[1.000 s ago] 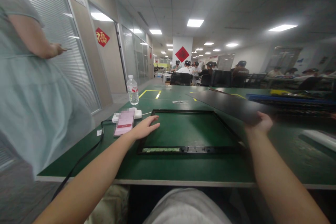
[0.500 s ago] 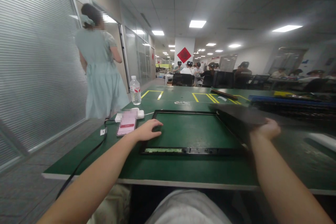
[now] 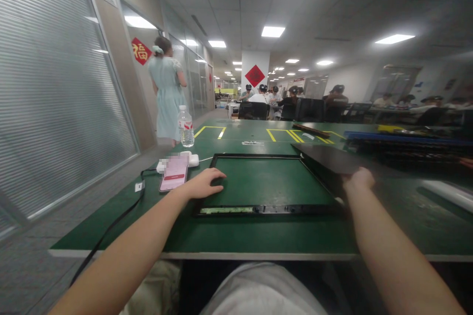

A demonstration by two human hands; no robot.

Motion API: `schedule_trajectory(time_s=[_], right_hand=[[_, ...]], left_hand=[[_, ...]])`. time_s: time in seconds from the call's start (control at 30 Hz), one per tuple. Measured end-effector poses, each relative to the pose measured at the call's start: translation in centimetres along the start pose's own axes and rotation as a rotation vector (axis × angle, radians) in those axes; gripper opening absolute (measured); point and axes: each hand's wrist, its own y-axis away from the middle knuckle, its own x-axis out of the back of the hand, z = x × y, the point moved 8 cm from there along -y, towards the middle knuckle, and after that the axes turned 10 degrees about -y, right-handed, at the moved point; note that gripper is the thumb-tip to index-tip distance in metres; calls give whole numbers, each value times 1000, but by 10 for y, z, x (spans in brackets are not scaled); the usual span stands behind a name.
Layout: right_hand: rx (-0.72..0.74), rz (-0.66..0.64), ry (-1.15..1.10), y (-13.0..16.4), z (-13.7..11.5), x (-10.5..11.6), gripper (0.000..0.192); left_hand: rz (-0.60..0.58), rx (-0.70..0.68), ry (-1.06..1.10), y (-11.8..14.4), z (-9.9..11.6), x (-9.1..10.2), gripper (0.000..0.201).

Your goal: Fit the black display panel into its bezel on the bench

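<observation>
"Green worktop (image 3: 258, 237). Left edge first?"

"Phone (image 3: 174, 173) near it, bottle (image 3: 185, 131) just behind. Next, left hand (image 3: 207, 182): thumb and fingers spread, over the left side of the black frame (image 3: 258, 156). Can't tell if it presses."

"Frame status?"

"Flat, mid-worktop, nearer the front edge. Circuit strip (image 3: 226, 210) along its near side. Opening unfilled, green showing through."

"Panel?"

"Dark panel (image 3: 325, 157), tilted, beside the frame's far right corner. Right hand (image 3: 360, 179) looks clamped on its near edge; blurry, fingertips hidden."

"Progress?"

"My read: frame's laid out, panel's separate. Left over: panel's neither in the frame nor clearly set down."
</observation>
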Motion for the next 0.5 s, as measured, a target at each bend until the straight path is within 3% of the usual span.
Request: schedule_trajectory(time_s=[0.1,0.23,0.5], right_hand=[[9,155,-30,11,0,11,30],[-5,168,10,14,3,14,29],[34,-45,-33,-1,13,0,17]], left_hand=[[7,-8,14,0,1,1,43],[17,-12,27,0,2,2,42],[23,0,64,0,2,4,43]])
